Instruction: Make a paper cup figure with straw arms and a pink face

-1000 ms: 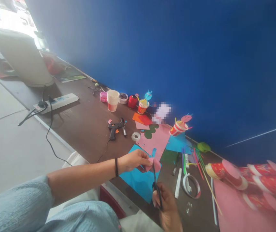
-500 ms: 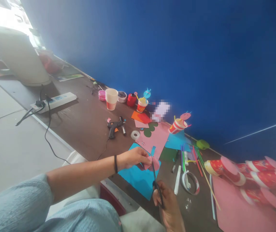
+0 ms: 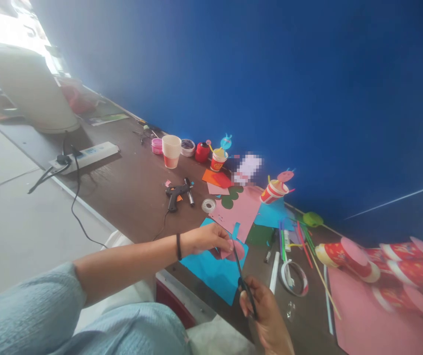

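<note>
My left hand pinches a small piece of pink paper above a sheet of blue paper. Black-handled scissors are gripped in my right hand, lower and to the right. Their blades point up and away from me, against the pink paper's near side. Whether the blades are spread or together is hard to make out. A small blue strip shows just beyond the pink paper.
Beyond lie a pink sheet, a glue gun and a stack of paper cups. Decorated cups stand by the blue wall. To the right are a tape roll, straws and several red cups. A power strip sits left.
My right hand and the scissors have shifted slightly to the right and down, away from the left hand. My left hand stays nearly still, holding the pink paper.
</note>
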The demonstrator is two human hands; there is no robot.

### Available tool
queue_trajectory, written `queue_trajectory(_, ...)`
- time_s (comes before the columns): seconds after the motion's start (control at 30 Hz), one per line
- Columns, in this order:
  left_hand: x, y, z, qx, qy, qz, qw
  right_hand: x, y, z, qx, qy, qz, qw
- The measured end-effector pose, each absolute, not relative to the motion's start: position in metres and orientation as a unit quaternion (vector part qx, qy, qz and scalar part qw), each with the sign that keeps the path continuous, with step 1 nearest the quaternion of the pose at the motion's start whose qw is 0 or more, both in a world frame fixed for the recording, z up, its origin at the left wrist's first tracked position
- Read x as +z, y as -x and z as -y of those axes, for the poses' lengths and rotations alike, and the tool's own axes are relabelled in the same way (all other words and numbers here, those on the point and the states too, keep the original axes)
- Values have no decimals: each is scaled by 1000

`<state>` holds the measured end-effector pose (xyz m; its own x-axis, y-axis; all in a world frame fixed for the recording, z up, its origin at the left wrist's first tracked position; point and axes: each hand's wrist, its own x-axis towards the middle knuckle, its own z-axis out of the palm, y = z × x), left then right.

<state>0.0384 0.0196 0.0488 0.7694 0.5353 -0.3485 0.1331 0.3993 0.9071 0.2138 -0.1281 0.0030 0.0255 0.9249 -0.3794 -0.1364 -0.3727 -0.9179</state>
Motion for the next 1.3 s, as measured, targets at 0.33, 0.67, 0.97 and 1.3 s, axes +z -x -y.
queue_trajectory(0.33,48,-35,-21,101,-544,-289,781,6,-220,131,609,566,362,423)
queue_trajectory(0.67,49,-31,-24,67,-541,-279,791,9,-228,133,625,559,384,388)
queue_trajectory(0.97,62,-27,-27,16,-557,-285,780,20,-229,131,622,584,392,344)
queue_trajectory(1.3,58,-30,-27,82,-586,-285,754,11,-230,133,582,593,383,403)
